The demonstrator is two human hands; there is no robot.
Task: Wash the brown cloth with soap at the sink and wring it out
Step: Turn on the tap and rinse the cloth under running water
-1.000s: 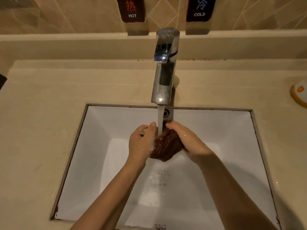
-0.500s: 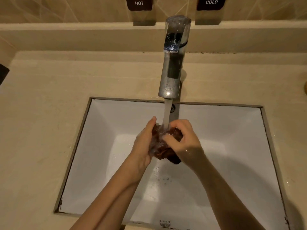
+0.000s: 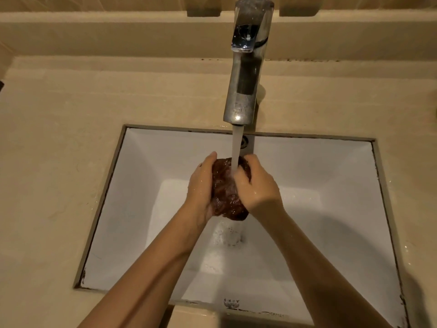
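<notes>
A: What's closest?

B: Two bare forearms reaching in from the bottom edge, over the near rim of the white sink (image 3: 132, 209).

A: And the hands?

B: They meet above the middle of the basin. The left hand (image 3: 201, 185) cups one side of the cloth (image 3: 225, 197), palm inward with the fingers pointing up and away. The right hand (image 3: 257, 185) is wrapped over the other side, thumb pressed across the front.

A: So both are grasping it?

B: Yes, each is closed on the cloth, which is bunched into a dark brown, wet wad squeezed between them, held clear of the sink floor.

A: Water?

B: A stream (image 3: 236, 150) lands on top of the wad, right by the right thumb. Below the cloth, bubbly water spatters the basin floor.

A: Farther back?

B: An overflow hole (image 3: 244, 141) in the far wall, then the chrome tap (image 3: 243, 79) standing on the beige counter (image 3: 59, 138), its spout over the sink's back edge. Behind that, a raised beige ledge (image 3: 118, 29).
</notes>
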